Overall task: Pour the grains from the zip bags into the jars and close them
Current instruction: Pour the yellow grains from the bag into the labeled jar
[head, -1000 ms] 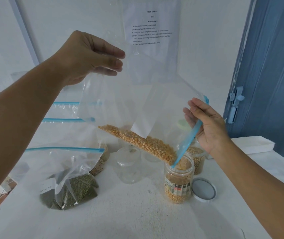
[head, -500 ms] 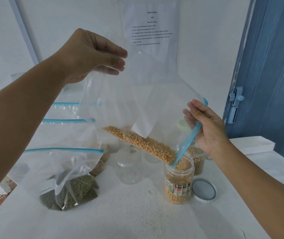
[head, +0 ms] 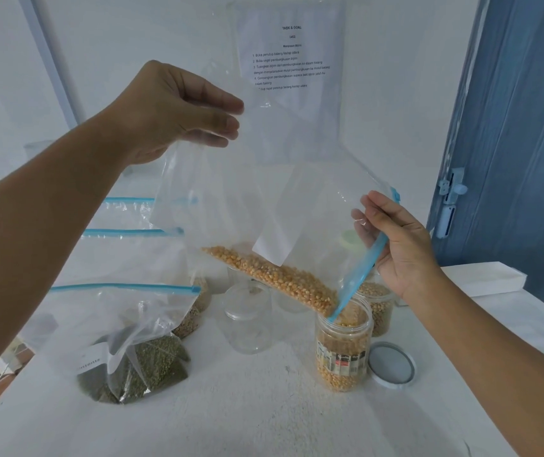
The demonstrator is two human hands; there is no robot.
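We hold a clear zip bag point(head: 231, 199) tilted over the white table point(head: 264, 417). Our left hand point(head: 171, 110) pinches the bag's bottom corner high up, fingers pressed against the thumb. Our right hand point(head: 396, 245) grips the blue zip strip point(head: 359, 278) at the mouth, fingers curled around it. The yellow corn kernels point(head: 274, 278) lie in a sloping line along the bag's lower edge, and the strip's low end dips inside the rim of the open labelled jar point(head: 343, 351), which is nearly full of the same kernels. Its label print is too small to read.

The jar's lid point(head: 392, 364) lies upside down just beside it on the right. An empty clear jar point(head: 247, 318) stands near on the left; a filled grain jar point(head: 376, 308) stands right behind. A bag of green grains point(head: 132, 354) rests at front left, its tag only partly legible, with more blue-zipped bags point(head: 132, 232) behind it. The table's near middle is open; its left edge falls away beside the green bag. On the wall a sheet point(head: 292, 57) is headed "TASK & GOAL", with smaller numbered lines beneath. A white tray point(head: 488, 278) sits at far right.
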